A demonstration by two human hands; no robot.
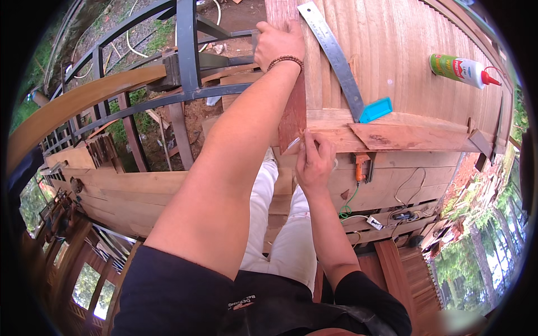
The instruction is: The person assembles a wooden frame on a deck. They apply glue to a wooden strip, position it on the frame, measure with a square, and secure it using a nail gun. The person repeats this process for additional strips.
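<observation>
**Reddish plank pinned on the workbench**

Reddish plank (292,106) lies lengthwise across the wooden workbench (403,50). Left hand (278,42) presses flat on its far end; right hand (314,159) pinches a small pencil (295,143) (barely visible) at its near end, beside the steel square (336,56).

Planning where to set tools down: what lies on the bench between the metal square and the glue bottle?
In the head view, only bare wooden benchtop lies between the metal square with its blue stock and the glue bottle.

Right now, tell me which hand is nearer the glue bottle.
Right. The right hand is at the bench edge, below and left of the glue bottle. The left hand rests on the plank, farther left.
</observation>
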